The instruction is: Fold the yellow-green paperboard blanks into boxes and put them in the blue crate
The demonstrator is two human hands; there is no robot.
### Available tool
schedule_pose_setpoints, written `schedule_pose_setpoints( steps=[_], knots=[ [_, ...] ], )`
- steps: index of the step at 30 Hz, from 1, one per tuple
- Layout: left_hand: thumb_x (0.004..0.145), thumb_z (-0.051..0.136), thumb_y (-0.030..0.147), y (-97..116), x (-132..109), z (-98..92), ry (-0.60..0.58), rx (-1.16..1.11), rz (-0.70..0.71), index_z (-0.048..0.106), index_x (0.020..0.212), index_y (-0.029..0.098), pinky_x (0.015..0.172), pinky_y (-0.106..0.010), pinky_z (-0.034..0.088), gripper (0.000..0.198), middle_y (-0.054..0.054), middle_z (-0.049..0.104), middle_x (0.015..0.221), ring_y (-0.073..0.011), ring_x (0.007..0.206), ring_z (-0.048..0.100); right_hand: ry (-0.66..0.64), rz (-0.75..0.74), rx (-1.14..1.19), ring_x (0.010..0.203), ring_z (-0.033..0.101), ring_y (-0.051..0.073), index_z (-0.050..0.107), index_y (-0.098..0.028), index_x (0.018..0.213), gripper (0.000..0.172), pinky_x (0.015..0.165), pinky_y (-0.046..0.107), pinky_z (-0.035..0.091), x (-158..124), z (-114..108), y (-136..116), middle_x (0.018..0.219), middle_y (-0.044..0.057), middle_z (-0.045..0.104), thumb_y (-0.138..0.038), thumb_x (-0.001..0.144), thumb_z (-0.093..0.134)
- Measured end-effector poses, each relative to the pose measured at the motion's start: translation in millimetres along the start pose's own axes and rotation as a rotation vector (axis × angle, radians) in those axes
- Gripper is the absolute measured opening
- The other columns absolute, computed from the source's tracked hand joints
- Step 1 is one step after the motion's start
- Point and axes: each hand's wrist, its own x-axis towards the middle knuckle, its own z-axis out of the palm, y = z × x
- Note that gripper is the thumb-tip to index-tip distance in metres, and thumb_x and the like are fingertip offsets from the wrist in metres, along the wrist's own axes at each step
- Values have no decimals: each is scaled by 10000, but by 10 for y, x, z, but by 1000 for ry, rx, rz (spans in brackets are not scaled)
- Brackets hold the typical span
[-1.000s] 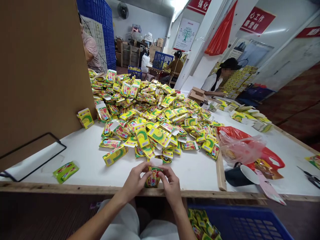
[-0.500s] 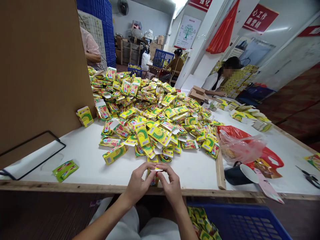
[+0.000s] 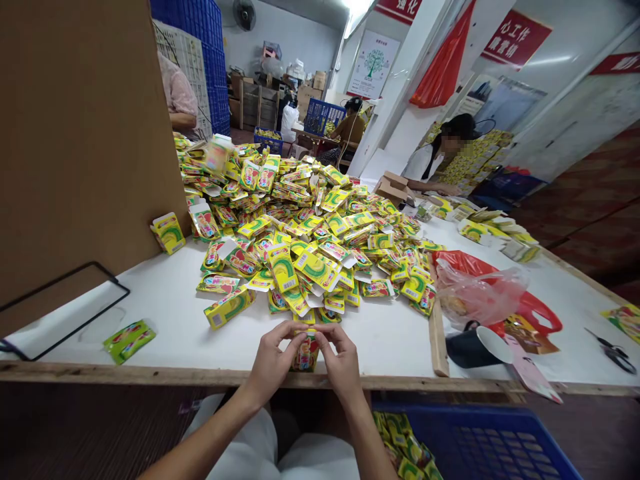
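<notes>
Yellow-green small carton (image 3: 305, 353) stands at the near edge of the table (image 3: 165, 313). My left hand (image 3: 273, 361) and right hand (image 3: 341, 363) both pinch its top with closed fingertips. I judge a loose pinch could let it fall off the edge.

One held packet (image 3: 305, 355), one packet heap (image 3: 310, 227), one scissors pair (image 3: 613, 350)

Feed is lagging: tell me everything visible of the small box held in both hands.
The small box is a yellow-green printed carton with red artwork, seemingly thin card. It stands roughly upright over the near edge of the table, pinched at its top between the left hand and right hand, which cover its top end.
</notes>
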Motion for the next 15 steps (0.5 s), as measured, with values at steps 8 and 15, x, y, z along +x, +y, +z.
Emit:
schedule_pose_setpoints(
  steps=[8,15],
  knots=[
    [859,533,242,-37,-45,-27,-39,9,18,607,1070,210,857,-338,507,226,-63,655,1054,-191,962,627,22,26,22,825,631,198,641,-193,897,139,741,303,514,-82,-55,-30,874,49,670,-292,835,565],
    [797,598,296,-115,513,-310,384,340,-28,362,1253,194,800,-377,494,523,-136,553,1184,-220,935,615,217,163,-473,961,605,264,682,-208,824,261,853,311,446,-450,-1333,-381,951,61,691,-450,757,614]
  ],
)
